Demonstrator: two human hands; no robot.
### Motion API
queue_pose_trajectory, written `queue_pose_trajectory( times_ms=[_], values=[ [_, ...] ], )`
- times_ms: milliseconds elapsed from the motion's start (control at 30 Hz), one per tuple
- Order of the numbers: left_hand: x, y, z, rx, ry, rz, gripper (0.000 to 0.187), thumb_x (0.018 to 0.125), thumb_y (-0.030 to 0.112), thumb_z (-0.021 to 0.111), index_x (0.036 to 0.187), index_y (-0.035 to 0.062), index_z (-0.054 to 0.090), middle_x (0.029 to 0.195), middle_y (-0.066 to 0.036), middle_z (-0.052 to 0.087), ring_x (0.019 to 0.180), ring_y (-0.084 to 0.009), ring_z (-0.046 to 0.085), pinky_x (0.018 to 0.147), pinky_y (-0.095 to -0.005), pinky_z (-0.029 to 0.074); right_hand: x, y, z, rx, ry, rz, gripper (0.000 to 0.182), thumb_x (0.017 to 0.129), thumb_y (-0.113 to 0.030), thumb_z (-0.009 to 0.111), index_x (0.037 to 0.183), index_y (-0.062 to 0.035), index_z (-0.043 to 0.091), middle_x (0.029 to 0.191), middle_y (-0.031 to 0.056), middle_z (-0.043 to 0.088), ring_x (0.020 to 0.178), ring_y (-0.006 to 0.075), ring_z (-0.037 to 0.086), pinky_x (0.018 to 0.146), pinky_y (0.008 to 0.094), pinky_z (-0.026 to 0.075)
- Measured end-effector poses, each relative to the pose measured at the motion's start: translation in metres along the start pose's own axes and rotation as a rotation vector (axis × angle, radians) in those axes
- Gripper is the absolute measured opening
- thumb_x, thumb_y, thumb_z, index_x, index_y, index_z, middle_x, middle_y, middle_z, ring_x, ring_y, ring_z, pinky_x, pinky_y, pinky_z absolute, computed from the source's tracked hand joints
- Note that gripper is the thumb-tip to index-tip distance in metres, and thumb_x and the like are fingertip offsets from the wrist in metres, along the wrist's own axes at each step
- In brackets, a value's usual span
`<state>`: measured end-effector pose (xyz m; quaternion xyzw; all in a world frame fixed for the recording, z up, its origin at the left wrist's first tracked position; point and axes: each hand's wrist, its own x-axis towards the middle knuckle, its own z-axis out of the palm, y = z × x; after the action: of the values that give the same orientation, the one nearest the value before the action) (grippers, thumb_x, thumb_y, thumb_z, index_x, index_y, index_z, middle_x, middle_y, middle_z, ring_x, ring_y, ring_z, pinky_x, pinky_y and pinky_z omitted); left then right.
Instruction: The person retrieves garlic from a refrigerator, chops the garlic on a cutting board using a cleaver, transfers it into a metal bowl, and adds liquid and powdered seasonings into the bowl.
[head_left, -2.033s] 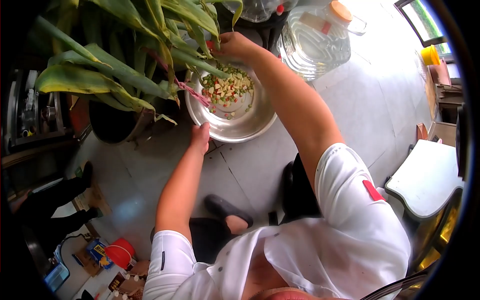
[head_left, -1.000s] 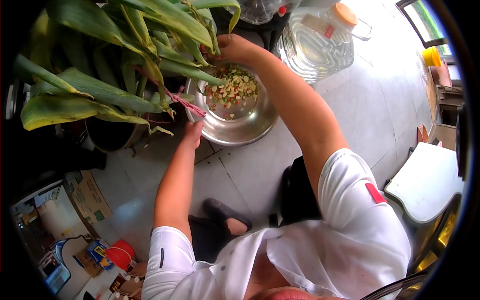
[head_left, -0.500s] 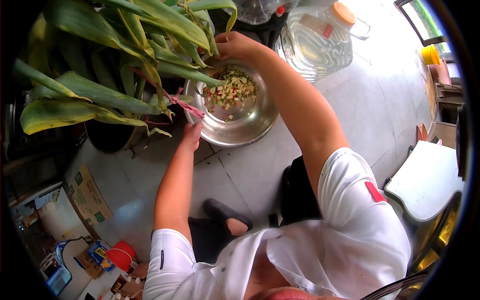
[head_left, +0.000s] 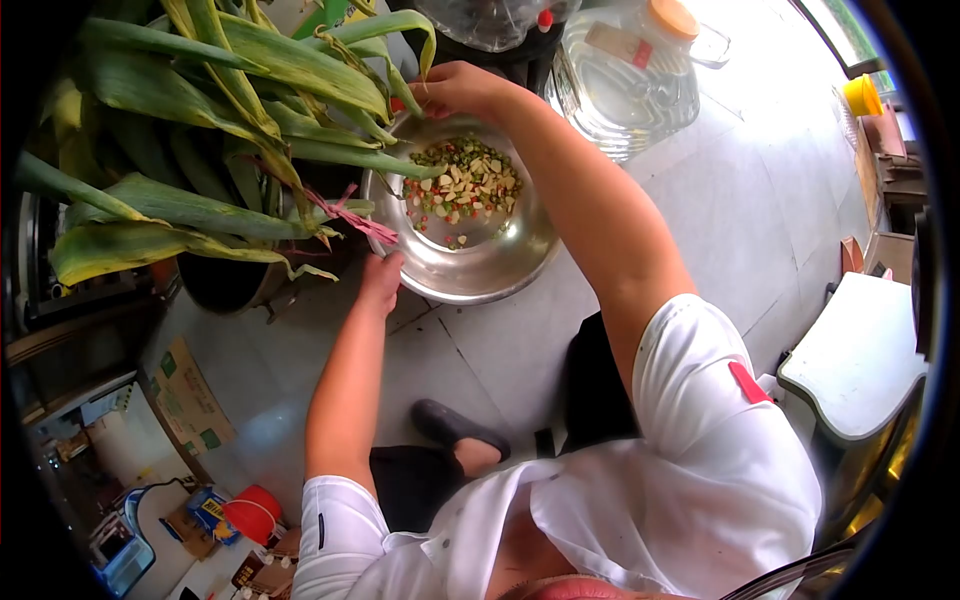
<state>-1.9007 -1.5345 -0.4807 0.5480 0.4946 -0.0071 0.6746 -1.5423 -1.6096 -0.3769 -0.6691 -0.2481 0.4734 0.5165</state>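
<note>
A round steel basin (head_left: 480,283) holds chopped pieces (head_left: 470,180) in pale yellow, green and red. My left hand (head_left: 379,282) is closed on its near left rim, just below a pink tie (head_left: 365,222). At the far rim is my right hand (head_left: 455,90), fingers curled over the edge and partly covered by leaves. Long green leaves (head_left: 210,90), yellowing in places and looking like leeks or large scallions, overhang the basin's left side.
Beyond the basin stands a clear plastic jug (head_left: 625,90) with an orange lid. A dark pot (head_left: 225,285) sits beneath the leaves. Flattened cardboard (head_left: 190,395) and a red bucket (head_left: 252,512) lie left; a white-topped stool (head_left: 855,350) stands right.
The leaves and surroundings have shifted slightly in view as the camera moved. Both hands stay at the basin's rim, and the leaves sit a little further left over it.
</note>
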Motion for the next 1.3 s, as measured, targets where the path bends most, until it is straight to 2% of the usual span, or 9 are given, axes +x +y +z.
queue_pose_trajectory(
  times_ms=[167,333,567,667,767,867,967,1167,1300],
  values=[
    [-0.001,0.002,0.001,-0.024,0.017,0.024,0.039,0.085,0.005,0.062,0.122,-0.0070,0.066,0.111,-0.011,0.071,0.096,-0.0219,0.069,0.086,-0.0362,0.054,0.003,0.002,-0.005,-0.027,0.051,-0.008,0.038,0.098,-0.036,0.075,0.113,-0.0008,0.079,0.094,0.0071,0.079,0.084,0.0163,0.073,0.077,0.0308,0.059],
    [0.009,-0.005,-0.005,-0.106,-0.046,-0.050,0.052,0.086,0.002,0.062,0.137,-0.0059,0.056,0.128,-0.013,0.065,0.112,-0.0232,0.065,0.097,-0.0358,0.053,0.033,0.064,-0.027,-0.199,0.408,0.170,0.028,0.094,-0.024,0.068,0.097,0.0016,0.079,0.086,0.0130,0.079,0.072,0.0218,0.076,0.071,0.0362,0.060],
    [0.022,-0.020,-0.011,-0.139,-0.055,-0.082,0.023,0.086,0.001,0.063,0.109,-0.0004,0.066,0.104,-0.005,0.065,0.095,-0.0170,0.062,0.084,-0.0331,0.050,0.035,0.080,-0.051,0.440,0.655,0.297,0.022,0.090,-0.013,0.066,0.083,0.0060,0.074,0.080,0.0197,0.075,0.074,0.0320,0.075,0.061,0.0451,0.053],
    [0.008,0.000,-0.005,-0.153,-0.055,-0.093,0.023,0.086,0.000,0.063,0.109,-0.0005,0.066,0.104,-0.005,0.065,0.095,-0.0169,0.062,0.084,-0.0331,0.050,0.011,0.048,-0.038,0.355,0.734,0.348,0.020,0.092,-0.011,0.062,0.089,0.0072,0.070,0.073,0.0109,0.064,0.062,0.0238,0.058,0.055,0.0380,0.047],
    [0.015,-0.008,-0.008,-0.132,-0.058,-0.108,0.023,0.086,0.000,0.063,0.109,-0.0004,0.066,0.105,-0.005,0.066,0.097,-0.0168,0.062,0.086,-0.0329,0.050,0.028,0.062,-0.034,0.094,0.775,0.309,0.031,0.089,-0.021,0.065,0.095,0.0081,0.075,0.088,0.0245,0.075,0.085,0.0390,0.074,0.077,0.0461,0.057],
    [-0.019,0.037,0.012,-0.070,-0.037,-0.106,0.026,0.087,0.001,0.063,0.112,-0.0006,0.067,0.107,-0.005,0.067,0.101,-0.0173,0.063,0.089,-0.0332,0.051,0.019,0.028,-0.005,-0.356,0.538,0.051,0.037,0.088,-0.028,0.068,0.105,0.0042,0.076,0.099,0.0239,0.077,0.095,0.0409,0.074,0.089,0.0459,0.058],
    [-0.017,0.022,0.003,-0.078,-0.034,-0.079,0.029,0.085,0.005,0.064,0.114,-0.0021,0.068,0.109,-0.007,0.069,0.101,-0.0190,0.066,0.089,-0.0352,0.052,0.023,0.010,0.023,-0.430,0.376,-0.261,0.053,0.082,-0.038,0.076,0.122,-0.0031,0.073,0.112,0.0221,0.075,0.106,0.0409,0.072,0.094,0.0460,0.057],
    [-0.017,0.016,0.005,-0.114,-0.029,-0.169,0.028,0.085,0.008,0.065,0.110,-0.0051,0.068,0.106,-0.009,0.070,0.097,-0.0206,0.067,0.086,-0.0364,0.052,0.012,-0.001,0.041,-0.702,0.140,-0.229,0.051,0.079,-0.041,0.083,0.114,-0.0049,0.072,0.108,0.0201,0.076,0.103,0.0403,0.072,0.091,0.0463,0.058],
    [-0.019,0.013,0.004,-0.152,-0.052,-0.126,0.030,0.086,0.006,0.063,0.113,-0.0060,0.068,0.107,-0.009,0.070,0.097,-0.0213,0.066,0.090,-0.0359,0.051,0.018,0.009,0.049,-0.682,0.201,-0.261,0.046,0.077,-0.044,0.086,0.100,-0.0052,0.073,0.101,0.0208,0.075,0.099,0.0394,0.072,0.088,0.0479,0.057]
  ],
)
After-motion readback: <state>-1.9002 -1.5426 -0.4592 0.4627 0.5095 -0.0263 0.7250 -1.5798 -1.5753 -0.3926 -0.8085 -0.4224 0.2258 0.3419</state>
